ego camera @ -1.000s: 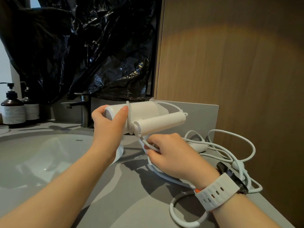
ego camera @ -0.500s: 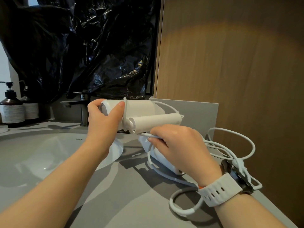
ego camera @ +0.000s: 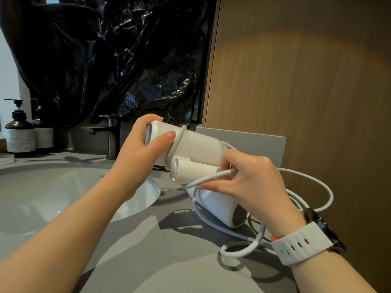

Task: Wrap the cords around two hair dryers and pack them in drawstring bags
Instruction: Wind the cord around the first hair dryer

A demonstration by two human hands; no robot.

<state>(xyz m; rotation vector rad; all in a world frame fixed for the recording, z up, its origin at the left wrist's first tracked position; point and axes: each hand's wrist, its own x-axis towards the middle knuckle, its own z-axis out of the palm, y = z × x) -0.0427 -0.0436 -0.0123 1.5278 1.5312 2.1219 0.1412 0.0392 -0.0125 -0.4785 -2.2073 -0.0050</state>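
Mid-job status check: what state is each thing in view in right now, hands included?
Held hair dryer: off the counter, handle folded alongside the barrel, one cord loop round it.
Left hand: grips one end of its barrel.
Right hand: pinches the cord beside the handle.
Second hair dryer: lying on the counter, unwrapped.
Loose cord: slack loops on the counter.
Faucet: no water running.
Pump bottles: upright.

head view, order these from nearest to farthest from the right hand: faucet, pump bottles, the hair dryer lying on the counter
From the right hand:
1. Second hair dryer, lying just below the hand.
2. Faucet, farther back and to the left.
3. Pump bottles, at the far left, farthest away.
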